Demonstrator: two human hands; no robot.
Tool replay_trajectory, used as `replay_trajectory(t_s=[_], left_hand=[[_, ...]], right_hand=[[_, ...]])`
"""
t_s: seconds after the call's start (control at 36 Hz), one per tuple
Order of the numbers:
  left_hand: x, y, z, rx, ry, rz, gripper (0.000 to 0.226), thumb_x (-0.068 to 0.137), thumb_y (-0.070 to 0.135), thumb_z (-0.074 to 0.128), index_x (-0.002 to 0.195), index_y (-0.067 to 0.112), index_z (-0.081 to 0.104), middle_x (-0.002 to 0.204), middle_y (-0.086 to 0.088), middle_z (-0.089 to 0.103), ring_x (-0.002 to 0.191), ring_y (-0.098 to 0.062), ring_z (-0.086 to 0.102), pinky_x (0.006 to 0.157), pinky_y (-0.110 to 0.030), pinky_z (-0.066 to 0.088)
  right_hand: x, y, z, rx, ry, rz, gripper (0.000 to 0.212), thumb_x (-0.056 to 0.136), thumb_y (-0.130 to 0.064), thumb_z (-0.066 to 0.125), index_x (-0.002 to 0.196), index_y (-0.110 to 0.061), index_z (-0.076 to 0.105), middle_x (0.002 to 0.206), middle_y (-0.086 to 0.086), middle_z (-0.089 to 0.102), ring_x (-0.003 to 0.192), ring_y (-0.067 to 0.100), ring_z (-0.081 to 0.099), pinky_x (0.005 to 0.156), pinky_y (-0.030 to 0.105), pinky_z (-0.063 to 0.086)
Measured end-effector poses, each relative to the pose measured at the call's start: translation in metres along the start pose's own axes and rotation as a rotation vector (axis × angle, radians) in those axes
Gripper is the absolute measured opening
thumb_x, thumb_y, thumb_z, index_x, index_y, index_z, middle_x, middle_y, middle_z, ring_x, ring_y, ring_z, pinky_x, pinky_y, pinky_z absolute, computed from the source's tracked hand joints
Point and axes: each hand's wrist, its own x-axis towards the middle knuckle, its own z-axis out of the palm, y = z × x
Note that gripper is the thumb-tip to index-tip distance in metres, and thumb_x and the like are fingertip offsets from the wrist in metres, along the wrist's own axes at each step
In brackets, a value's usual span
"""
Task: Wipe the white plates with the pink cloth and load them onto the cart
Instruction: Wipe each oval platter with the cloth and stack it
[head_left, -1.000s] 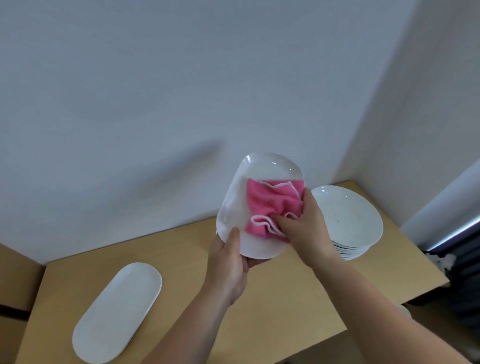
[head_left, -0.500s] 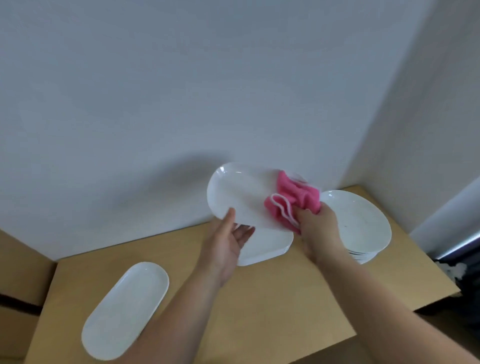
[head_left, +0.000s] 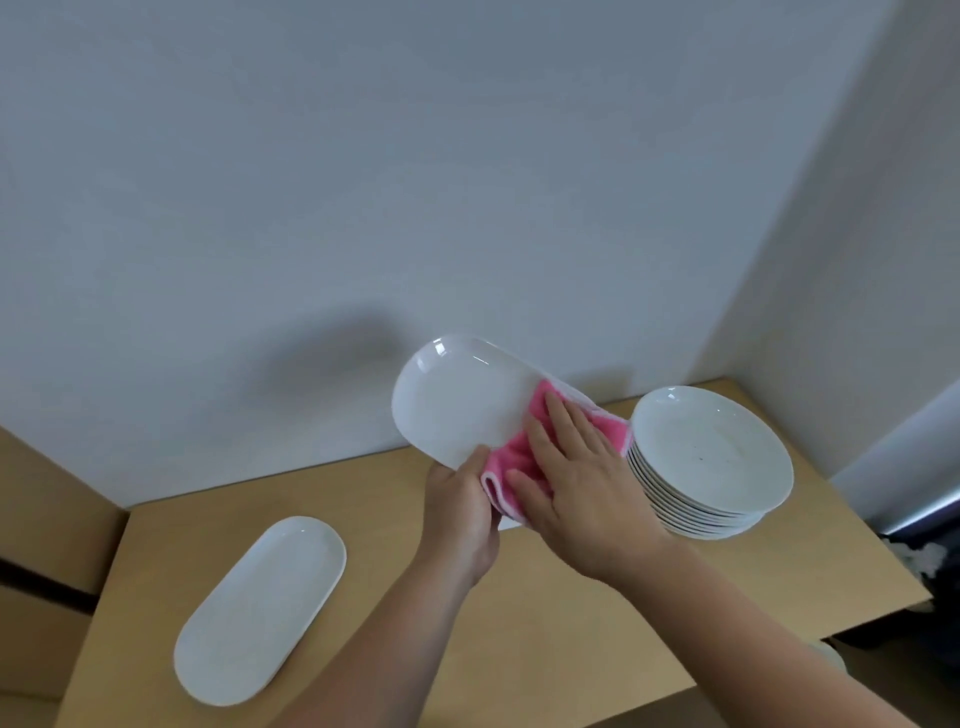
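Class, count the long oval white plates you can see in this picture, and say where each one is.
2. One oval plate is held up by the left hand while the right hand presses the pink cloth on it. The other oval plate lies on the table, left. More may be hidden behind the hands.

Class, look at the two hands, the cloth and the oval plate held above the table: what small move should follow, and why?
Probably slide the right hand and pink cloth toward the plate's far end. The cloth covers only the near end of the held oval plate, which the left hand grips by its edge; the rest is bare.
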Motion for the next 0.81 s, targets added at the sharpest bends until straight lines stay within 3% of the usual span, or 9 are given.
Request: replay_trajectory(t_s=[0.03, 0.06, 0.14, 0.31, 0.42, 0.47, 0.53, 0.64, 0.81], left_hand=[[-0.001, 0.000, -0.001, 0.001, -0.003, 0.004, 0.028, 0.096, -0.002, 0.045, 0.106, 0.006, 0.069, 0.098, -0.011, 0.076, 0.088, -0.025, 0.074, 0.063, -0.030, 0.059], [-0.002, 0.000, -0.002, -0.001, -0.008, 0.002, 0.029, 0.097, -0.002, 0.044, 0.103, 0.007, 0.070, 0.097, -0.011, 0.076, 0.085, -0.025, 0.074, 0.061, -0.030, 0.058], [-0.003, -0.003, -0.008, 0.019, -0.046, -0.016, 0.035, 0.096, -0.004, 0.041, 0.096, 0.009, 0.073, 0.095, -0.015, 0.075, 0.079, -0.026, 0.074, 0.057, -0.032, 0.057], [0.005, 0.004, -0.020, 0.145, -0.163, -0.034, 0.028, 0.104, 0.010, 0.038, 0.117, 0.007, 0.063, 0.105, -0.015, 0.074, 0.089, -0.029, 0.073, 0.065, -0.038, 0.060], [0.000, 0.005, -0.020, 0.329, -0.273, -0.123, 0.036, 0.103, 0.035, 0.043, 0.126, 0.012, 0.060, 0.102, -0.011, 0.074, 0.084, -0.022, 0.071, 0.062, -0.033, 0.056], [-0.003, 0.002, -0.019, 0.356, -0.299, -0.162, 0.040, 0.102, 0.042, 0.045, 0.129, 0.015, 0.056, 0.106, -0.010, 0.073, 0.088, -0.021, 0.070, 0.065, -0.033, 0.054], [-0.003, 0.004, -0.018, 0.323, -0.311, -0.167, 0.043, 0.101, 0.046, 0.044, 0.129, 0.016, 0.057, 0.110, -0.009, 0.073, 0.092, -0.018, 0.070, 0.068, -0.032, 0.055], [0.002, 0.018, -0.013, 0.171, -0.340, -0.182, 0.051, 0.091, 0.062, 0.038, 0.110, 0.030, 0.073, 0.119, 0.000, 0.071, 0.106, -0.011, 0.069, 0.071, -0.026, 0.058], [0.010, 0.023, -0.020, 0.043, -0.316, -0.101, 0.081, 0.078, 0.079, 0.028, 0.127, 0.024, 0.061, 0.126, -0.002, 0.068, 0.117, -0.014, 0.063, 0.080, -0.026, 0.057]], right_hand=[[-0.001, 0.004, 0.005, -0.038, -0.061, 0.012, 0.075, 0.095, -0.058, 0.022, 0.152, -0.010, 0.016, 0.161, 0.007, 0.000, 0.147, 0.016, -0.006, 0.116, 0.026, -0.010], [-0.002, 0.008, 0.008, -0.069, -0.096, 0.008, 0.076, 0.094, -0.059, 0.019, 0.153, -0.012, 0.006, 0.160, 0.004, -0.007, 0.146, 0.012, -0.013, 0.111, 0.021, -0.018], [0.004, 0.018, 0.010, -0.134, -0.117, -0.024, 0.075, 0.094, -0.058, 0.011, 0.153, -0.014, 0.003, 0.160, 0.000, -0.009, 0.147, 0.012, -0.010, 0.113, 0.021, -0.014], [0.015, 0.026, 0.011, -0.171, -0.180, -0.138, 0.075, 0.096, -0.057, 0.013, 0.151, -0.011, -0.007, 0.151, -0.002, -0.023, 0.143, 0.011, -0.021, 0.103, 0.013, -0.027], [0.030, 0.016, 0.003, -0.109, -0.145, -0.235, 0.069, 0.101, -0.043, 0.028, 0.151, -0.006, -0.002, 0.156, 0.003, -0.013, 0.143, 0.011, -0.016, 0.118, 0.024, -0.010], [0.042, 0.012, -0.004, -0.088, -0.153, -0.284, 0.068, 0.101, -0.037, 0.035, 0.151, -0.006, 0.000, 0.160, 0.005, -0.005, 0.143, 0.007, -0.012, 0.118, 0.023, -0.007], [0.051, 0.009, -0.010, -0.063, -0.186, -0.308, 0.071, 0.100, -0.038, 0.036, 0.152, -0.008, -0.002, 0.160, 0.004, -0.005, 0.142, 0.003, -0.013, 0.115, 0.018, -0.011], [0.058, -0.006, -0.015, 0.049, -0.268, -0.332, 0.069, 0.099, -0.030, 0.041, 0.152, -0.008, 0.001, 0.161, 0.005, -0.005, 0.146, 0.007, -0.007, 0.116, 0.017, -0.009], [0.055, -0.021, -0.022, 0.318, -0.341, -0.343, 0.056, 0.102, -0.023, 0.040, 0.153, -0.015, 0.019, 0.159, -0.002, 0.021, 0.146, 0.006, 0.014, 0.119, 0.023, 0.010]])
